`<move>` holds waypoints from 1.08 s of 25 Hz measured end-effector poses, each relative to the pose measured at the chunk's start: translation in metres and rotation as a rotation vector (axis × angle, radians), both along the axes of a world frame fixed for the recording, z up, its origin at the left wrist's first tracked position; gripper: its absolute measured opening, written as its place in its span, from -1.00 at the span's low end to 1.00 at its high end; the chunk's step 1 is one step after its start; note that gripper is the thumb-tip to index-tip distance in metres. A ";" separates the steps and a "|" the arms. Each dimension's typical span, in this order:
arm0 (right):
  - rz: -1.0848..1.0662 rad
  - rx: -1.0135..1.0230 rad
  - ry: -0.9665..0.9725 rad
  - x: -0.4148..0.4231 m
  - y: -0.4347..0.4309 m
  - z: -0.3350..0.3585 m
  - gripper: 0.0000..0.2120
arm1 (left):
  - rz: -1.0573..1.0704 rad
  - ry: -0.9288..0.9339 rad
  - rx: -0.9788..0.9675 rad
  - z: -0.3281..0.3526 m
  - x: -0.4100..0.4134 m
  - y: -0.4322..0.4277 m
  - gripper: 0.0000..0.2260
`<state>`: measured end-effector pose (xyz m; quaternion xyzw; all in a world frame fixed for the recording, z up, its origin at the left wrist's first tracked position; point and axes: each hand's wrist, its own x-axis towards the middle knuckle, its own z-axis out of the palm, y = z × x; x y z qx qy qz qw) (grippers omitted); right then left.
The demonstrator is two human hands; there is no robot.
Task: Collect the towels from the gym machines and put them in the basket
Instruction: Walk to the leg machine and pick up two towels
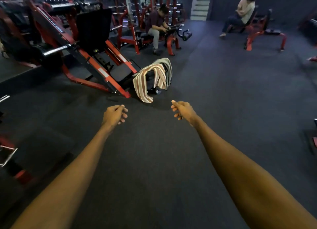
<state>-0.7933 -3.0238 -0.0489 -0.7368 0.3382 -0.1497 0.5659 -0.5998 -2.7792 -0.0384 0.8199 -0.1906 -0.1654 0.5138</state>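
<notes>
- A striped towel [151, 77] is hung over the near end of the red machine [96, 64]. Its long end is let down to the floor [154, 160].
- A grey towel [169, 65] is laid on that same end, just behind the striped towel.
- The left hand [115, 114] is held out in front of the machine, near the striped towel but apart from it. Its fingers are loosely bent and nothing is held.
- The right hand [183, 110] is held out the same way, loose and with nothing in it.
- Well behind the machine, a person in a dark top [157, 24] and a person in a light top [243, 14] are seated.
</notes>
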 end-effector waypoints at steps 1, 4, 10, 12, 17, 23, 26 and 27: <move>-0.003 0.000 0.005 0.022 -0.015 0.000 -0.61 | 0.000 0.001 0.003 0.002 0.026 -0.017 -0.71; -0.022 -0.003 0.014 0.090 -0.064 -0.007 -0.66 | -0.042 -0.008 0.022 -0.002 0.097 -0.073 -0.73; -0.022 -0.042 0.079 0.233 -0.183 -0.032 -0.70 | -0.069 -0.001 0.054 -0.025 0.238 -0.198 -0.75; -0.028 -0.049 0.111 0.282 -0.224 -0.034 -0.72 | -0.071 0.017 0.064 -0.022 0.281 -0.243 -0.75; -0.047 -0.060 0.134 0.396 -0.313 -0.028 -0.78 | -0.070 0.018 0.062 -0.020 0.381 -0.335 -0.77; -0.027 -0.064 0.166 0.530 -0.399 -0.050 -0.74 | -0.114 0.041 0.049 -0.040 0.517 -0.425 -0.77; -0.058 -0.060 0.204 0.603 -0.443 -0.065 -0.75 | -0.130 0.080 0.044 -0.051 0.599 -0.475 -0.78; -0.068 -0.059 0.225 0.624 -0.456 -0.064 -0.76 | -0.131 0.096 0.049 -0.051 0.624 -0.489 -0.79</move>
